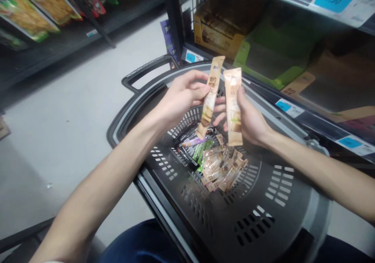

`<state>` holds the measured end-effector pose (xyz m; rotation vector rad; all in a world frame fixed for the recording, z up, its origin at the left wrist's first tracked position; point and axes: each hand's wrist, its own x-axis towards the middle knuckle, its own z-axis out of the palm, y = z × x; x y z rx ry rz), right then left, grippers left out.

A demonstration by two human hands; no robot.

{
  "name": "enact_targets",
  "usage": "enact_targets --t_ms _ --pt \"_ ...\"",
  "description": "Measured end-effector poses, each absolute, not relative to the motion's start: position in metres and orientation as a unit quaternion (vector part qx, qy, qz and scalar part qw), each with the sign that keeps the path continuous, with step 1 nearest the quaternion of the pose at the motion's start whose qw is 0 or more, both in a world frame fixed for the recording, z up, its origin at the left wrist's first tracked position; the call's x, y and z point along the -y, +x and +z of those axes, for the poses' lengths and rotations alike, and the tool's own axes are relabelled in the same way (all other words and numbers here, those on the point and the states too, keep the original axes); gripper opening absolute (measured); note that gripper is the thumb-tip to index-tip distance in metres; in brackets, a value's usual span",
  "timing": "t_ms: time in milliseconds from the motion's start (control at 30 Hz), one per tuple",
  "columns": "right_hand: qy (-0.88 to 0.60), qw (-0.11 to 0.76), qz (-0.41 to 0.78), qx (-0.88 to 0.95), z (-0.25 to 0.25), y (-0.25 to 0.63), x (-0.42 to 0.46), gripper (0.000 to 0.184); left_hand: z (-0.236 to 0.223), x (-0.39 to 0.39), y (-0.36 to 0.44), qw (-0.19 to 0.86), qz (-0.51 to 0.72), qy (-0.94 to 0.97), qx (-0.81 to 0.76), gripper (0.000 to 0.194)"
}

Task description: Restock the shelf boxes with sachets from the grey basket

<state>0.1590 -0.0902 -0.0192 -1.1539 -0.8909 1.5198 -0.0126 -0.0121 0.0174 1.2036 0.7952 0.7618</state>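
Observation:
Above a dark shopping basket (pixel 211 216), my left hand (pixel 183 95) is closed on a slim tan drink sachet (pixel 208 108) with brown printed characters, held tilted. Right beside it, my right hand (pixel 252 116) grips a paler beige sachet (pixel 233 128), almost upright, between thumb and fingers. Some of the right fingers show behind the two packets. Down on the slotted basket floor lies a heap of beige sachets (pixel 221 169). Green sachets (pixel 202 151), a purple one (pixel 193 142) and several black ones (pixel 189 157) lie next to that heap.
On the right, a shelf holds a yellow box (pixel 218 36), a green carton (pixel 244 56) and blue price tags (pixel 350 142). The basket handle (pixel 149 67) sticks out at the far left rim. Snack bags (pixel 26 11) hang at upper left, over pale floor (pixel 67 99).

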Motion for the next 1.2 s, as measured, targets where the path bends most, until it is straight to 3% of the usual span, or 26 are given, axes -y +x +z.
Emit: enact_targets --t_ms 133,200,300,400,667,833,1033,1100,1200 --pt "-0.482 0.490 0.643 0.340 -0.016 0.160 0.091 0.044 0.027 0.012 -0.013 0.771 0.352 0.413 -0.334 0.017" --pt "-0.472 0.488 0.661 0.320 -0.013 0.161 0.092 0.040 0.034 0.012 -0.016 0.791 0.345 0.394 -0.315 0.025" --pt "-0.455 0.481 0.689 0.296 -0.009 0.162 0.093 0.050 0.040 0.014 -0.019 0.805 0.325 0.405 -0.287 0.047" --pt "-0.447 0.483 0.700 0.277 -0.003 0.163 0.093 0.056 0.039 0.015 -0.018 0.817 0.300 0.417 -0.261 0.053" --pt "-0.387 0.510 0.720 0.266 -0.002 0.158 0.097 0.010 0.033 0.015 -0.014 0.831 0.270 0.409 -0.264 0.059" --pt "-0.382 0.545 0.688 0.288 -0.006 0.156 0.099 0.020 0.032 0.014 -0.014 0.825 0.269 0.403 -0.291 0.061" --pt "-0.393 0.553 0.681 0.276 -0.010 0.154 0.098 0.013 0.031 0.013 -0.015 0.828 0.273 0.392 -0.293 0.064" --pt "-0.405 0.561 0.669 0.270 -0.010 0.155 0.097 0.011 0.031 0.014 -0.015 0.824 0.286 0.391 -0.292 0.060" --pt "-0.425 0.557 0.663 0.263 -0.006 0.157 0.097 0.025 0.029 0.017 -0.012 0.812 0.304 0.396 -0.301 0.045"
